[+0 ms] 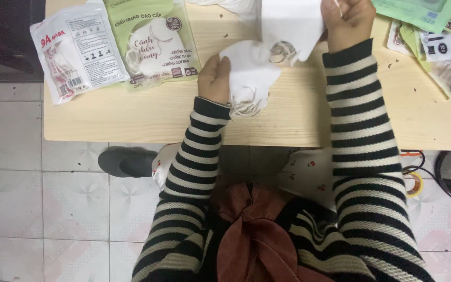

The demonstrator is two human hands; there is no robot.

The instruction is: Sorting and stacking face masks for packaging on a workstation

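My left hand grips a bundle of white folded face masks with looped ear strings hanging at its lower edge, over the pale wooden table. My right hand holds a white plastic pouch by its right edge at the table's far side. The masks' upper end meets the mouth of the pouch. Both arms wear black-and-white striped sleeves.
Two sealed mask packets lie at the table's left: a white-and-red one and a green-and-white one. Several green and printed packets are piled at the right. Below lie tiled floor, a dark slipper and cables.
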